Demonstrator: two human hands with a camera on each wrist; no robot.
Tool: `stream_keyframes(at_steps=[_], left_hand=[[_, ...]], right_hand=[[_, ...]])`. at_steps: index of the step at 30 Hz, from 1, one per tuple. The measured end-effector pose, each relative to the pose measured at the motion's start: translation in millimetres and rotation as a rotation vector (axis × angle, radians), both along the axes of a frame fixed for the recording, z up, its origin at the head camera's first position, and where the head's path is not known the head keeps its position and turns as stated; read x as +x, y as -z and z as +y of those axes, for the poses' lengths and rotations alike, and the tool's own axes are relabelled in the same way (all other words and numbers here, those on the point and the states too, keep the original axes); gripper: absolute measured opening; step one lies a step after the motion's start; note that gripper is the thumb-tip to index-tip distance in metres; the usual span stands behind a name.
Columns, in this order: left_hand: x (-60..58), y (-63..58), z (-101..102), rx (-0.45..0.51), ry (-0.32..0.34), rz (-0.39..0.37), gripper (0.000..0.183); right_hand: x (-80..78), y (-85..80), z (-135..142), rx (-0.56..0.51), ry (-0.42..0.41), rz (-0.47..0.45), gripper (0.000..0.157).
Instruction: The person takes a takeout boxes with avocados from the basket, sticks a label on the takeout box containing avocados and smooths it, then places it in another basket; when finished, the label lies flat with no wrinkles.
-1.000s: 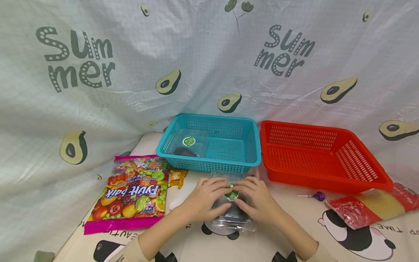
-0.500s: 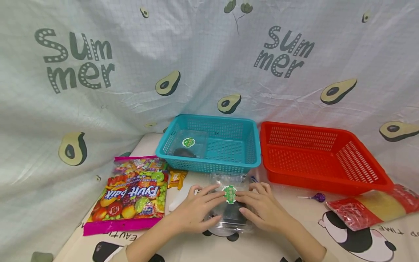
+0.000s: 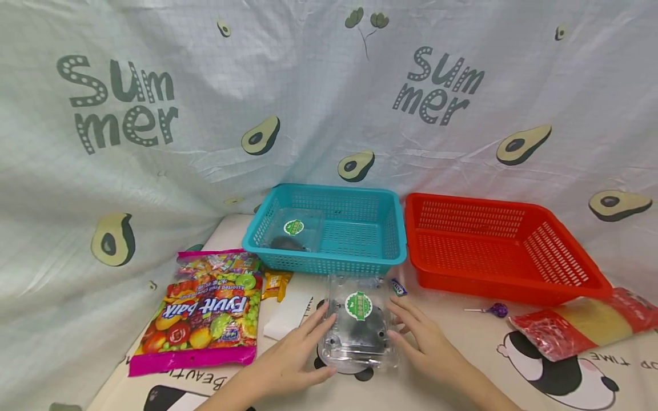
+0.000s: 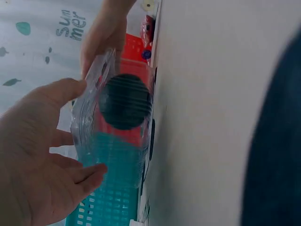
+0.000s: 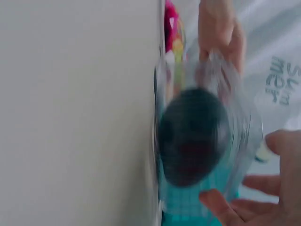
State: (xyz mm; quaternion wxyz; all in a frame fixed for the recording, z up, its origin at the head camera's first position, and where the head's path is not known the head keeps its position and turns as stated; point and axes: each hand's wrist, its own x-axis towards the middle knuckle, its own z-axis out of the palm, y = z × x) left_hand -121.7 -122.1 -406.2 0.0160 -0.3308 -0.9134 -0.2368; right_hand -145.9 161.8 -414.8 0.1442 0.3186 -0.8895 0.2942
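Observation:
A clear plastic clamshell box (image 3: pixel 360 328) with a green round label lies on the table, a dark, rounded thing (image 4: pixel 125 101) inside it. The box's lid is down. At its left side is my left hand (image 3: pixel 295 362), fingers spread and fairly straight, the fingertips at the box's edge. Along the opposite side my right hand (image 3: pixel 424 345) has its fingertips at the edge in the same way. Neither hand curls round the box. Both wrist views show the thumb near the rim, with the other fingers beside the wall.
Behind the box stands a teal basket (image 3: pixel 321 260) holding a similar clear box (image 3: pixel 303 225). A red basket (image 3: pixel 493 288) is beside it. Around lie a candy bag (image 3: pixel 205 311), an orange-wrapped snack (image 3: pixel 276 283), a small blue wrapper (image 3: pixel 398 287), a lollipop (image 3: pixel 497 310) and a red-and-yellow packet (image 3: pixel 591 322).
Both hands have moved off the lid's top and apart to the box's two sides. The label is now uncovered. The box stays nearly in place.

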Motion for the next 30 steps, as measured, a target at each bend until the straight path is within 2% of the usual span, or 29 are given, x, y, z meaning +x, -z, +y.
stream_keyframes(at_steps=[1,3,6,10,12,15,17,20,25,28,30], left_hand=[[3.1,0.3,0.5,0.020,-0.003,-0.003,0.073],[8.8,-0.4,1.2,0.055,-0.011,0.039,0.071],[17.0,-6.1,0.7,0.086,-0.024,0.180,0.070],[24.3,-23.9,-3.0,0.152,0.001,0.333,0.069],[23.6,-34.9,-4.8,0.196,0.011,0.368,0.068],[15.6,-50.7,-5.0,0.257,0.015,0.387,0.067],[5.8,-61.3,-4.6,0.279,-0.002,0.370,0.067],[-17.8,-74.4,-4.6,0.309,-0.020,0.332,0.065],[-74.3,-87.2,-6.2,0.360,-0.082,0.195,0.058],[-105.9,-88.4,-1.8,0.329,-0.142,0.137,0.058],[-122.8,-86.6,4.5,0.295,-0.188,0.111,0.061]], right_hand=[[1.8,1.4,-1.4,-0.022,-0.018,0.002,0.048],[5.5,2.1,-4.2,-0.064,-0.051,0.028,0.049],[13.0,-3.5,-7.9,-0.120,-0.077,0.080,0.050],[24.1,-26.5,-11.5,-0.138,-0.072,0.119,0.053],[26.2,-41.6,-13.2,-0.131,-0.050,0.118,0.054],[20.3,-62.6,-16.2,-0.120,-0.033,0.133,0.053],[10.3,-74.5,-18.6,-0.130,-0.025,0.156,0.051],[-12.8,-88.0,-23.1,-0.165,-0.019,0.172,0.048],[-61.7,-100.1,-32.7,-0.188,0.018,0.063,0.043],[-93.3,-99.8,-36.6,-0.182,0.037,-0.020,0.043],[-113.6,-96.8,-37.7,-0.195,0.056,-0.072,0.043]])
